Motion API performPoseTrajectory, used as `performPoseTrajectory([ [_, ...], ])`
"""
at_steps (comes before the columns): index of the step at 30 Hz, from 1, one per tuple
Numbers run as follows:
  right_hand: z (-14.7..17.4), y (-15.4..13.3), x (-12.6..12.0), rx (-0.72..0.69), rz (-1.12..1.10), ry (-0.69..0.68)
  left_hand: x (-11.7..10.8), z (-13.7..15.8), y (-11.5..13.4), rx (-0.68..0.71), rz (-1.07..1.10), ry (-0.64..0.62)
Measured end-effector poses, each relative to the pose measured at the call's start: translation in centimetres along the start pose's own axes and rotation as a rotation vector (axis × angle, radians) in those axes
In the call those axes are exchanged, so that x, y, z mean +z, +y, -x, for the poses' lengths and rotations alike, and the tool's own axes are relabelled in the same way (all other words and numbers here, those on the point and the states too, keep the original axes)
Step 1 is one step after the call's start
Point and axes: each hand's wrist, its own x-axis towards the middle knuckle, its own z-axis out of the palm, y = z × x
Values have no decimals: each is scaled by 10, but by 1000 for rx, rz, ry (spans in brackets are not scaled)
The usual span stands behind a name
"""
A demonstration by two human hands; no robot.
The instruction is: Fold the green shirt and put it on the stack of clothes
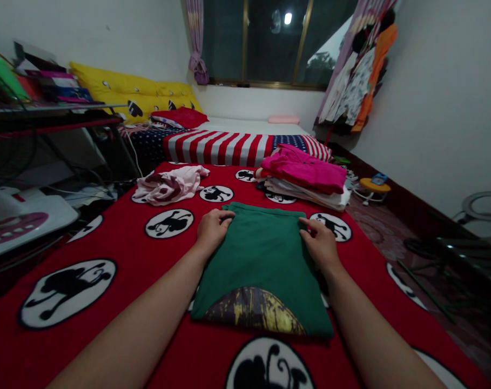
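A green shirt (265,259) with a yellow and dark print lies folded on the red blanket (119,259) in front of me. My left hand (212,228) grips the shirt's far left edge, fingers curled over the fabric. My right hand (320,240) pinches the far right edge. Both forearms stretch along the shirt's two sides.
A crumpled pink-and-white garment (170,185) lies at the far left. A stack of folded clothes (305,181) topped in magenta sits at the far right. A desk (46,116) stands left, hanging clothes (362,75) and a yellow stool (375,186) right.
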Motion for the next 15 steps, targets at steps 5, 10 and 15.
performPoseTrajectory([
  [5, -5, -3, 7, -100, 20, -10, -3, 4, 1, 69, -92, 122],
  [10, -4, -8, 10, -92, 175, -40, -6, 7, 8, 45, -243, 95],
  [15, 3, -28, 5, -288, 255, -88, -6, 13, 27, 359, -253, 34],
])
